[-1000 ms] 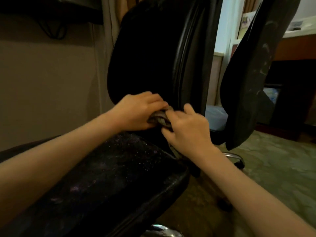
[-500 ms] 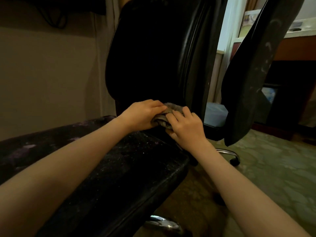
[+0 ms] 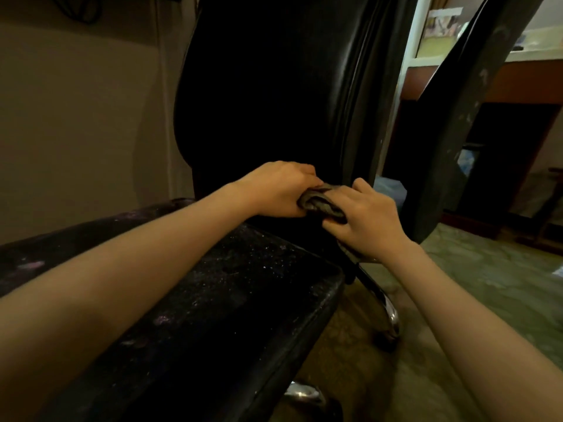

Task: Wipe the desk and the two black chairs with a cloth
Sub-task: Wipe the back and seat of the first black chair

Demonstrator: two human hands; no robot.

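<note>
The near black chair (image 3: pixel 304 132) is the piece in hand, and the work on it looks to be in its early or middle part. Left of the grip and below it, the chair's seat (image 3: pixel 219 300) is peppered with pale specks and a few purplish smears, so it seems not yet wiped clean. Straight above the grip, the glossy backrest (image 3: pixel 268 71) shows no such marks, though it is too dark to tell whether it is finished.

The left hand (image 3: pixel 274 190) has its fingers curled tight round one end of the cloth (image 3: pixel 320 204), low at the join where backrest meets seat. The cloth is a grey, crumpled wad, bunched into ropey folds between the two hands, with a flap hanging out beneath the right palm. The right hand (image 3: pixel 365 222) clamps the other end, its fingers closed over the folds.

Right of the grip, the second black chair (image 3: pixel 451 123) leans its back into view, streaked with pale smudges, and it appears to need wiping too. Farther right and above, a wooden unit (image 3: pixel 533 83) with a pale top may be the desk. Whether it has been wiped cannot be told.
</note>
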